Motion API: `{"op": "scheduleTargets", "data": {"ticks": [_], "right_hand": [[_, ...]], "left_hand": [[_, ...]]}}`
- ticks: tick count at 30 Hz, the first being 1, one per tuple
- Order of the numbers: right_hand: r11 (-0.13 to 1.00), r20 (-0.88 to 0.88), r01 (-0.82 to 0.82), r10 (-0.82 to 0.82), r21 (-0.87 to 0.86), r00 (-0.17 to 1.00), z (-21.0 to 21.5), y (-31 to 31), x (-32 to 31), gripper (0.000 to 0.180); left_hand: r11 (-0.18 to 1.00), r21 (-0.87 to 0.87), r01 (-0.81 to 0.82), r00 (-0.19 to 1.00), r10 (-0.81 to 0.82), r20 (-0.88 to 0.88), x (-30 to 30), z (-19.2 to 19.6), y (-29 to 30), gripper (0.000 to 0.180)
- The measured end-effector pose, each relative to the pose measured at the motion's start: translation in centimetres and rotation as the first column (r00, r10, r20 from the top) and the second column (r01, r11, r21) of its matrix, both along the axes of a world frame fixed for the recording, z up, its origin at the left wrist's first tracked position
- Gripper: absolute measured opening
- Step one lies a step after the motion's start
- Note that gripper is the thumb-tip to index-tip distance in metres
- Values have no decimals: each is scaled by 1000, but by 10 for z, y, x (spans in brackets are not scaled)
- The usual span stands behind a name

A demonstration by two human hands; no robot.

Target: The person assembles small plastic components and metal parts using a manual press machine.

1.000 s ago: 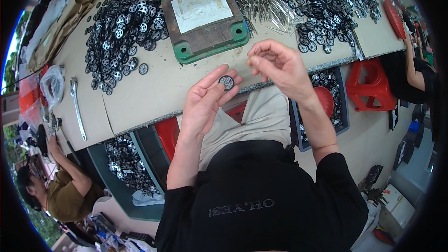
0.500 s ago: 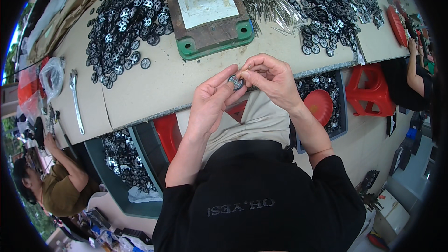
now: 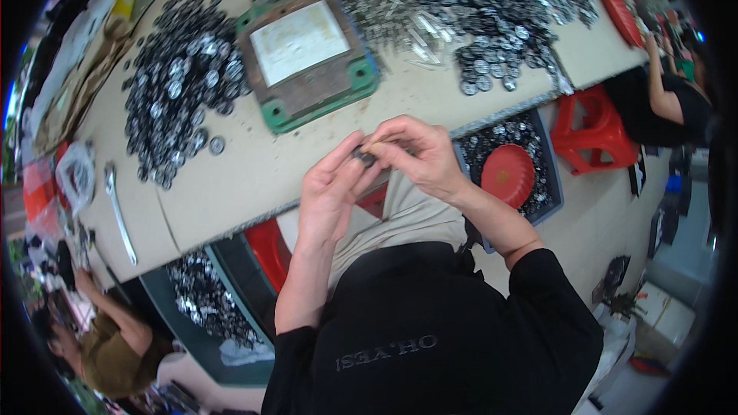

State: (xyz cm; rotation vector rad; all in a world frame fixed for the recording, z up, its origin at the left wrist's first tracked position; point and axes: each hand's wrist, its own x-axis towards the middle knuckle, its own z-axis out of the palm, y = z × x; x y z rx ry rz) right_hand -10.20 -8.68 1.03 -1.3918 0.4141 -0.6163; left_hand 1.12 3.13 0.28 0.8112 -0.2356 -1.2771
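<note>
Just off the table's front edge, my two hands meet over one small black wheel with silvery spokes. My left hand grips the wheel between thumb and fingers. The fingertips of my right hand are pinched together right at the wheel; whatever they hold is hidden and blurred. Farther off stands a green metal press base with a white pad on its brown plate. A heap of similar wheels lies left of it.
Thin metal pins and more wheels lie right of the press. A wrench rests at left. Below the table are filled bins, a green one and a grey one with a red dish. A red stool and other people are nearby.
The whole view has swung, so the table appears turned. The wheel, face-on before, now looks tilted and blurred between my fingers. Both hands stay together at it.
</note>
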Motion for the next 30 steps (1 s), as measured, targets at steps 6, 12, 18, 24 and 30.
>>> {"op": "scheduleTargets", "data": {"ticks": [6,12,18,24,30], "right_hand": [[927,-137,277,-317,-253,938,14,-75,-34,24],[351,-308,152,-919,-924,246,12,-117,-85,33],[661,-429,316,-709,-680,560,9,-114,-75,40],[491,-264,277,-771,-826,580,18,-144,-41,24],[255,-140,86,-748,-963,649,8,-202,-7,17]], "left_hand": [[999,-25,19,998,-21,-63,1,-6,2,37],[1000,-17,-11,999,10,-43,3,-9,3,39],[1000,7,-8,998,9,-70,2,-7,1,35],[1000,-11,-18,997,17,-77,4,-8,4,35],[999,1,-37,996,37,-77,6,-6,6,35]]}}
